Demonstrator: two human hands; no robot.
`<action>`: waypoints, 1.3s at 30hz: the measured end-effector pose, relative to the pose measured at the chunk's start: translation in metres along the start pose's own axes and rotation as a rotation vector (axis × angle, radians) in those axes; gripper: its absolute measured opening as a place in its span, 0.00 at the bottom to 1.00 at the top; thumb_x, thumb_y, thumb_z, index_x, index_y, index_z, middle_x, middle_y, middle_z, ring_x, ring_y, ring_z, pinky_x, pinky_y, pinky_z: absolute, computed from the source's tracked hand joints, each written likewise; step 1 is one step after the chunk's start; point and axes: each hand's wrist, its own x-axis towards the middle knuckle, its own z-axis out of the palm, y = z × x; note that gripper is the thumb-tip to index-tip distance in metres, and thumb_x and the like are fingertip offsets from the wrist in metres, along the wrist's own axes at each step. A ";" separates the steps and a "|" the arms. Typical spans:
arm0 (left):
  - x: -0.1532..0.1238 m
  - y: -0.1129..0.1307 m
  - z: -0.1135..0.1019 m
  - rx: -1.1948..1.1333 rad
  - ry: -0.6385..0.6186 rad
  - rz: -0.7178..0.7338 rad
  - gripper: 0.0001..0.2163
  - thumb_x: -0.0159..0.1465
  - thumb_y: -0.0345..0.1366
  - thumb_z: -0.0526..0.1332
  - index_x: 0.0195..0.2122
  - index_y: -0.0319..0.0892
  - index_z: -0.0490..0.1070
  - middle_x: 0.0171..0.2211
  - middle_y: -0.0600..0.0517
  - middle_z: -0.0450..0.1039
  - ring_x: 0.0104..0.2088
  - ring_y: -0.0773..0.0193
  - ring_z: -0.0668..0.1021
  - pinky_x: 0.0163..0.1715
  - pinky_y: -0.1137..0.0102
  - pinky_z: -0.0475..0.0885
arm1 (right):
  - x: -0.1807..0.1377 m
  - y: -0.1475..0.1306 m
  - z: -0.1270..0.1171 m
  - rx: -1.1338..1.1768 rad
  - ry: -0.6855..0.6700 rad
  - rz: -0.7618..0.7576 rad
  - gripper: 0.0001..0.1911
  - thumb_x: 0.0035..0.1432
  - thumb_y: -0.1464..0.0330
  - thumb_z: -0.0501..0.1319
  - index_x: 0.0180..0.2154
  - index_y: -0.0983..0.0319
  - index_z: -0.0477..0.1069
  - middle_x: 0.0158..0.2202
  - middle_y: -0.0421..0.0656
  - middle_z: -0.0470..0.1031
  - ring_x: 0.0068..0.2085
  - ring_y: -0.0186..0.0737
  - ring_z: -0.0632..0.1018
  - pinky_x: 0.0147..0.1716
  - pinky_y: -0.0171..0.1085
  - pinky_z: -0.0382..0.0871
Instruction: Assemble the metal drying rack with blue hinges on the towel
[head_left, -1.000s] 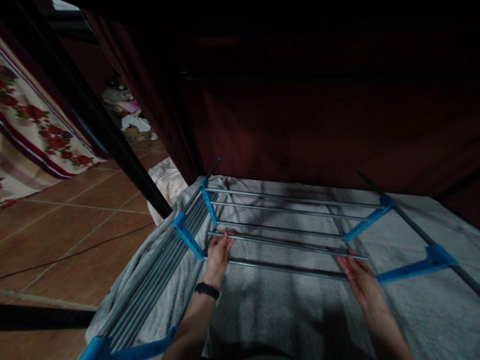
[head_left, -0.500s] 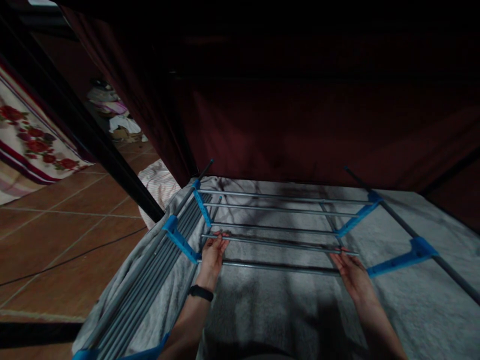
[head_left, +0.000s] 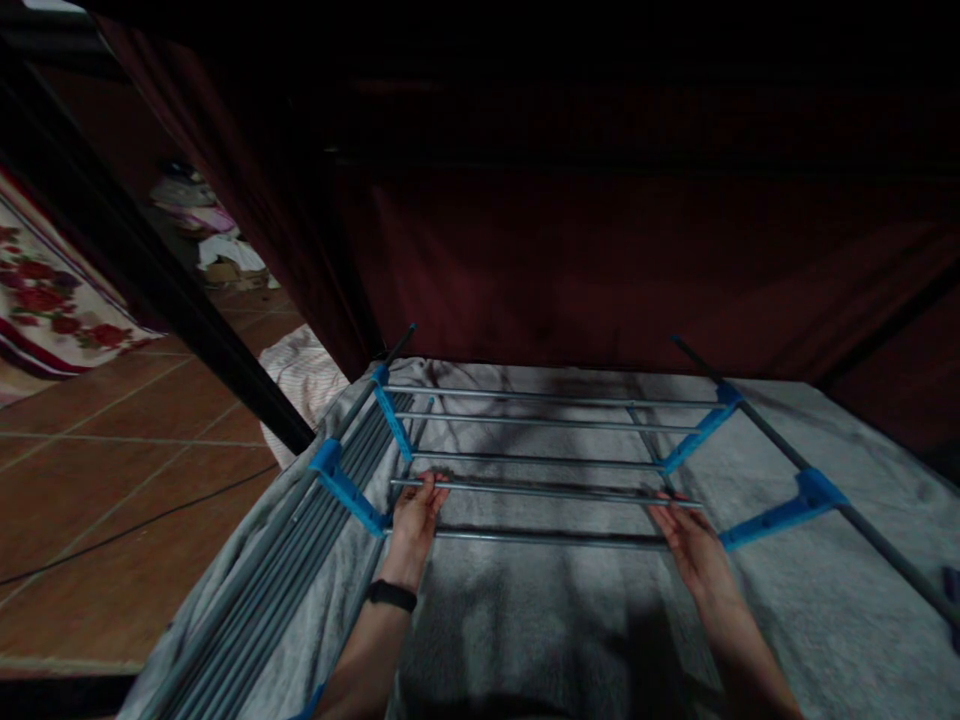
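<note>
Across the grey metal-tube rack with blue plastic brackets [head_left: 534,461]: that's where the thin, straight grey metal rod [head_left: 540,491] sits, running side to side just past the rack's near crossbar [head_left: 551,539], pretty much parallel to it.
Left hand: the bare left hand [head_left: 415,510], black band [head_left: 391,596] on the wrist, pinches the rod near its left end, inside the rack's left side.
Right hand: the bare right hand [head_left: 684,530] pinches near the other end, fingers mostly underneath; can't tell how hard the thumb presses.
Why two hands: my guess is gripping near both ends keeps the rod level and lined up with the rack's other bars.
Blanket: fluffy grey blanket [head_left: 795,600] under the rack, probably a handy soft base so the tubes don't roll or get scratched.
Left of the rack's middle: a row of long grey tubes [head_left: 300,570] runs along that side, cut off at the bottom edge.
Hidden stuff: the right hand covers where the near crossbar meets the rack's right bracket [head_left: 784,515], so no clue if they're joined.
Behind the rack: dark red curtain [head_left: 555,270], mostly lost in shadow up top.
</note>
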 end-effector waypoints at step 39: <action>0.006 0.022 0.010 -0.014 0.167 -0.090 0.15 0.69 0.16 0.61 0.28 0.39 0.70 0.26 0.57 0.75 0.26 0.70 0.81 0.32 0.75 0.85 | 0.001 0.000 0.031 0.056 -0.007 -0.110 0.24 0.37 0.60 0.84 0.33 0.51 0.75 0.30 0.34 0.81 0.36 0.45 0.85 0.49 0.50 0.84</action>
